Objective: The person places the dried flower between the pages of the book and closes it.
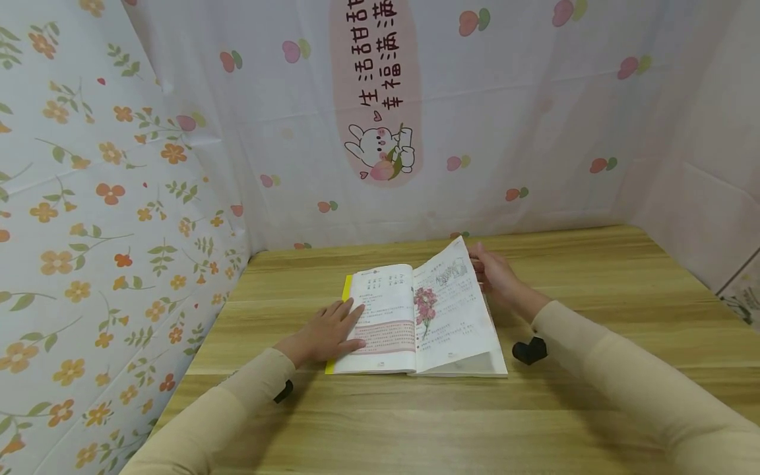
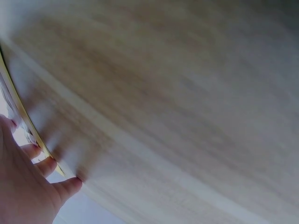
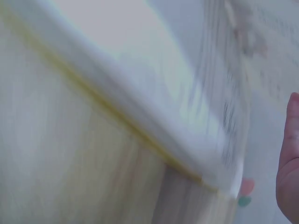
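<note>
A book (image 1: 380, 356) lies spread on the wooden table, its yellow cover edge showing at the left. Flat across its left page, with fingers spread, rests my left hand (image 1: 329, 332). In the left wrist view, the fingers of my left hand (image 2: 32, 186) lie along the book's yellow edge. On the right side one page (image 1: 457, 310), with a pink flower picture, is raised and bowed. My right hand (image 1: 501, 276) touches its outer edge near the top, some fingers partly hidden by it. The right wrist view shows a straight thumb (image 3: 289, 149) apart from the paper.
Below the book runs the wooden tabletop (image 1: 380, 429). A dark heart-shaped piece (image 1: 530, 351) is by the right sleeve, and another dark piece (image 1: 284, 392) by the left sleeve. A printed curtain (image 1: 285, 132) hangs behind the table, a floral one (image 1: 89, 251) at left.
</note>
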Tool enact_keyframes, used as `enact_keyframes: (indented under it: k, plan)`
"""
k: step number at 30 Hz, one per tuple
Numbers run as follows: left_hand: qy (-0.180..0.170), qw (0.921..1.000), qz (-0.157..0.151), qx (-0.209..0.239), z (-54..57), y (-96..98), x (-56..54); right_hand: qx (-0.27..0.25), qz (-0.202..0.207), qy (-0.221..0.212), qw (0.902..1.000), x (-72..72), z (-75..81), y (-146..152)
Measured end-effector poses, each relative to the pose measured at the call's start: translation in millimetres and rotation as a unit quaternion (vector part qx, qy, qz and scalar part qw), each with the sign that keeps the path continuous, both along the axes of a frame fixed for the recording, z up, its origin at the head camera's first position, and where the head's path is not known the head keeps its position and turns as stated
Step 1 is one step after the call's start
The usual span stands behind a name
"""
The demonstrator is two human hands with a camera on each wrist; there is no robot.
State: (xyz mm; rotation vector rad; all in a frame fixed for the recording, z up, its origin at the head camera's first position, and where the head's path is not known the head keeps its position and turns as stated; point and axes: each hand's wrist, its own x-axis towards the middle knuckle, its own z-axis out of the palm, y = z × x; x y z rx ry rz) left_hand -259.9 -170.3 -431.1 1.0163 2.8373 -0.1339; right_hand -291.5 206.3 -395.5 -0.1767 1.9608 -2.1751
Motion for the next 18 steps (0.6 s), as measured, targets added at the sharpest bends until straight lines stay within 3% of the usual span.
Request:
enact_keyframes:
  k: [3,7,18]
  plan:
    - [0.0,1.0,0.0,0.002,1.9,0.8,1.3,-0.053,0.006,-0.022,0.9983,7.9,1.1,-10.9]
    - [-0.005,1.0,0.003,0.0,1.8,1.1,2.1,-0.051,0.014,-0.023,0.9983,21.0,-4.1,-24.3]
    - [-0.003,1.0,0.007,0.001,-2.3,0.1,-0.2,0.069,0.058,-0.003,0.9959,47.3,-14.9,-57.9]
